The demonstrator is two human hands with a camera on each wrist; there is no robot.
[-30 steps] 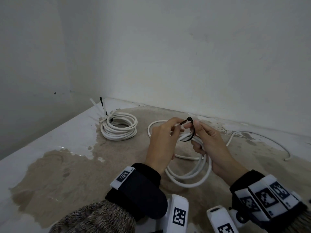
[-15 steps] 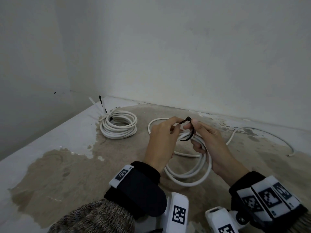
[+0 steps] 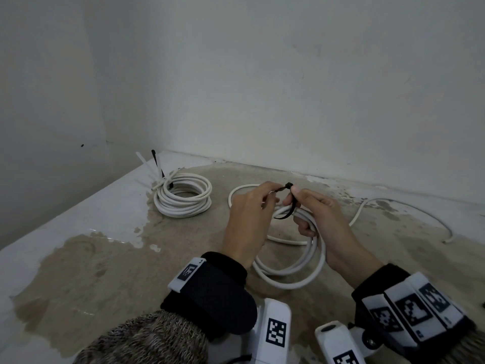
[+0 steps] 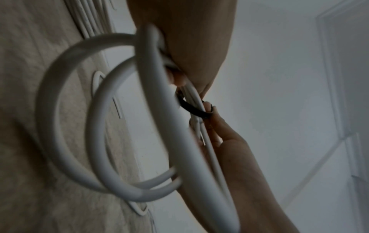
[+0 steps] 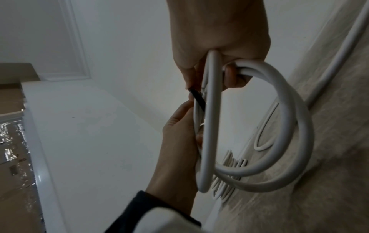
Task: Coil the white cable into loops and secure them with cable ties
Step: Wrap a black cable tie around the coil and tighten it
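Note:
My right hand (image 3: 301, 206) holds a loosely looped white cable (image 3: 288, 281) above the floor, its lower fingers curled round the strands. A black cable tie (image 3: 284, 206) loops around the bundle just in front of that hand. Its head (image 3: 288, 185) sits by my right thumb and forefinger. The tie's tail is pinched in my left hand (image 3: 267, 193). In the left wrist view the black tie (image 4: 191, 108) crosses the white loops (image 4: 99, 126). The right wrist view shows the tie (image 5: 197, 99) between both hands and the loops (image 5: 289, 126) hanging below.
A finished white coil (image 3: 183, 197), bound with ties, lies at the back left, with spare ties (image 3: 153, 164) sticking up beside it. The cable's loose end (image 3: 446, 240) trails over the stained floor (image 3: 91, 271) to the right. Walls stand close at the back and left.
Both hands drifted slightly to the left with the tie and the bundle. Both hands hold as before.

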